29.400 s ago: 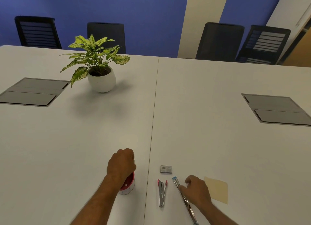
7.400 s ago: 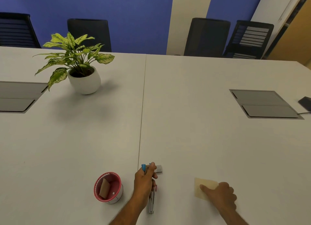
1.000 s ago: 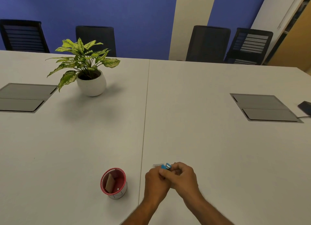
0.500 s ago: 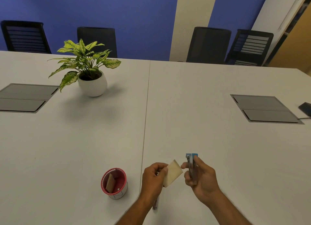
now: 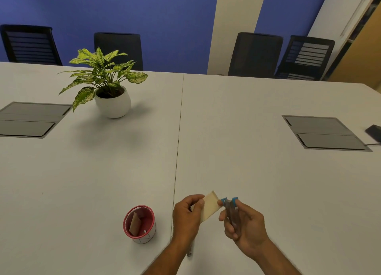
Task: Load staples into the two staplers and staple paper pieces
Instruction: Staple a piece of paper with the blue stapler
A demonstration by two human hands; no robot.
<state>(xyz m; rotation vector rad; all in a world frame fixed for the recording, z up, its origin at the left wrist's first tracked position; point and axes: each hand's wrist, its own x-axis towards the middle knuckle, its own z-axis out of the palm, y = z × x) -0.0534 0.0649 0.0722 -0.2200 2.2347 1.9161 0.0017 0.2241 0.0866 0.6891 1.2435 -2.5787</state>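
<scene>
My left hand (image 5: 186, 217) pinches a small cream paper piece (image 5: 210, 207) above the near table edge. My right hand (image 5: 245, 225) grips the blue-tipped stapler (image 5: 231, 209) upright, its blue jaws at the paper's right edge. The second stapler (image 5: 189, 251) lies on the table below my left wrist, mostly hidden by the arm. The staple box is not visible.
A red-rimmed cup (image 5: 140, 224) holding a brown paper piece stands left of my left hand. A potted plant (image 5: 109, 89) sits far left. Grey cable hatches (image 5: 323, 132) (image 5: 31, 120) are set in the table, with a dark device (image 5: 374, 131) at the right edge.
The hands, joined a second ago, parted with paper in the left and stapler in the right. Now the stapler's jaws have moved left to the paper's edge.
</scene>
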